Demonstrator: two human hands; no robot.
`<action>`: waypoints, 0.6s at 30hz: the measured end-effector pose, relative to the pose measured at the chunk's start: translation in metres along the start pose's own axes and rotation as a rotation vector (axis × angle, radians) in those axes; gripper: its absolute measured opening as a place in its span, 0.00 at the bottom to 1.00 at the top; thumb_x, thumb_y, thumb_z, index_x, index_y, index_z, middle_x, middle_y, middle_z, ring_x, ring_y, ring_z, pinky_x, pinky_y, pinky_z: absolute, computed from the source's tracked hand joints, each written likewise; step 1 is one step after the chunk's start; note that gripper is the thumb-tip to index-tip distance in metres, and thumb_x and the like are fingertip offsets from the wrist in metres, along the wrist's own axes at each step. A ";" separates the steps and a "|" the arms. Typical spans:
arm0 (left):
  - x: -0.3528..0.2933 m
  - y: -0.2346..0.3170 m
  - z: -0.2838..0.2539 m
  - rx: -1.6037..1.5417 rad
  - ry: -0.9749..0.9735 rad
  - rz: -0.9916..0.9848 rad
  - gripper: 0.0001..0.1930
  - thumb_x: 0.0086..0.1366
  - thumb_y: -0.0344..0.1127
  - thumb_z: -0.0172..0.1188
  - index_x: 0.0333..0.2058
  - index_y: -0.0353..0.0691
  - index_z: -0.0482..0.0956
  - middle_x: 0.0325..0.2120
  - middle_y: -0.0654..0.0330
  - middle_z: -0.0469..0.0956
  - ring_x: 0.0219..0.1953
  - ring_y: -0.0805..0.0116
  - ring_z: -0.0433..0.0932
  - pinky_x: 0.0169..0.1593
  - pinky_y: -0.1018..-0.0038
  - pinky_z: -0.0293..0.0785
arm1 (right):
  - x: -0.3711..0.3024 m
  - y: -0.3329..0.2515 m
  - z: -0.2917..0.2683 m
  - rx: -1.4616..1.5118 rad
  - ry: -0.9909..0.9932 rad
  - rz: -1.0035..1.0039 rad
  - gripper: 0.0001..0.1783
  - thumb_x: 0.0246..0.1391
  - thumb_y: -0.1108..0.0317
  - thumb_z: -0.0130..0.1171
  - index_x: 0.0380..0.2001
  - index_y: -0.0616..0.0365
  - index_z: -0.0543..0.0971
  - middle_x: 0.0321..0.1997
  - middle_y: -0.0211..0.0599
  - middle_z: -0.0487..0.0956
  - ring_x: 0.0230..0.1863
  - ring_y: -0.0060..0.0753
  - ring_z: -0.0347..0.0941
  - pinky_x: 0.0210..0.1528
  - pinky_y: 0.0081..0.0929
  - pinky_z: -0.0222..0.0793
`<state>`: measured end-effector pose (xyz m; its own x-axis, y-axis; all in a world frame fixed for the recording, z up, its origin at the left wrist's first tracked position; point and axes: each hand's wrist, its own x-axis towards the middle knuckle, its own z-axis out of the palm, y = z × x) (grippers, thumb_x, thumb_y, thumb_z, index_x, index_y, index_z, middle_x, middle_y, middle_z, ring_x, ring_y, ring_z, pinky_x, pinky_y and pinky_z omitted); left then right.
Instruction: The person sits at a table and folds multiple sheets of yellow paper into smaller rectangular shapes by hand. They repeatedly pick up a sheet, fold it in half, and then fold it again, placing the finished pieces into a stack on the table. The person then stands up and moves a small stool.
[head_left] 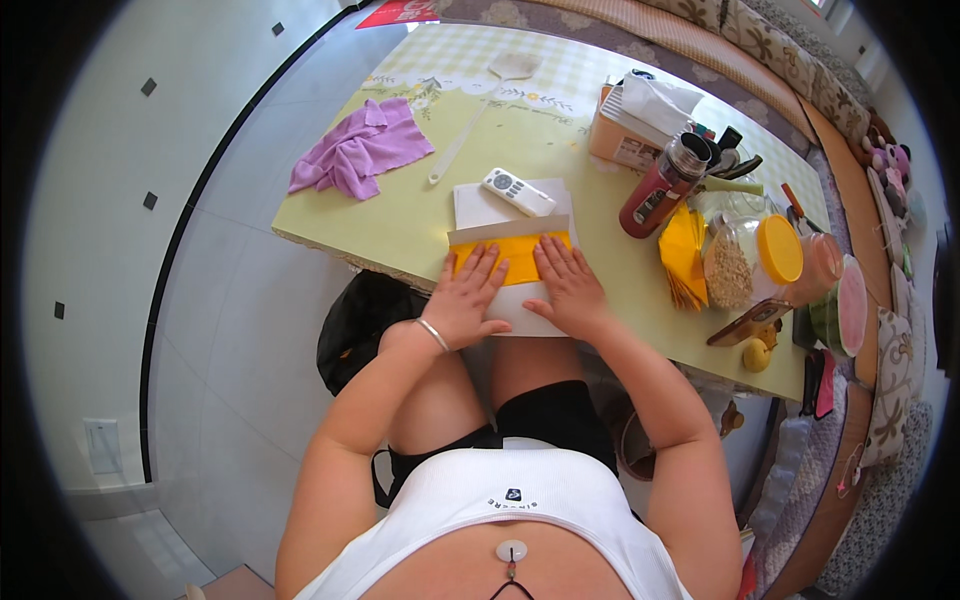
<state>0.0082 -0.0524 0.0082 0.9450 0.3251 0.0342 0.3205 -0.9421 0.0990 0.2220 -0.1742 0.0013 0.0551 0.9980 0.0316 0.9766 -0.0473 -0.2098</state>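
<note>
Both palms lie flat at the near edge of the table. Under the fingers of my left hand [468, 297] and my right hand [568, 288] is a yellow paper sheet [515, 260], with a greyish strip along its far side. White paper [520, 312] shows below it and reaches over the table edge. Fingers of both hands are stretched out, pressing on the yellow sheet from its left and right ends. Just beyond, a white remote control [518, 191] rests on more white paper [468, 205].
A purple cloth [365, 150] and a long-handled fly swatter [462, 138] lie at the far left. On the right stand a tissue box [635, 125], a dark red bottle [663, 187], folded yellow paper [683, 260], a yellow-lidded jar [735, 270], a phone [748, 322] and a yellow fruit [757, 355].
</note>
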 end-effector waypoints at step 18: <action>0.012 -0.055 -0.020 0.061 0.428 0.010 0.09 0.55 0.30 0.59 0.34 0.40 0.85 0.32 0.62 0.83 0.43 0.59 0.80 0.58 0.56 0.67 | -0.004 0.008 -0.010 -0.175 0.369 -0.110 0.14 0.52 0.62 0.58 0.40 0.57 0.78 0.50 0.41 0.79 0.58 0.43 0.72 0.70 0.52 0.54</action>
<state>0.0008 0.0050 0.0234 0.8402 0.3088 0.4457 0.3268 -0.9443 0.0384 0.2319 -0.1789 0.0089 -0.0118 0.9169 0.3990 0.9996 0.0203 -0.0171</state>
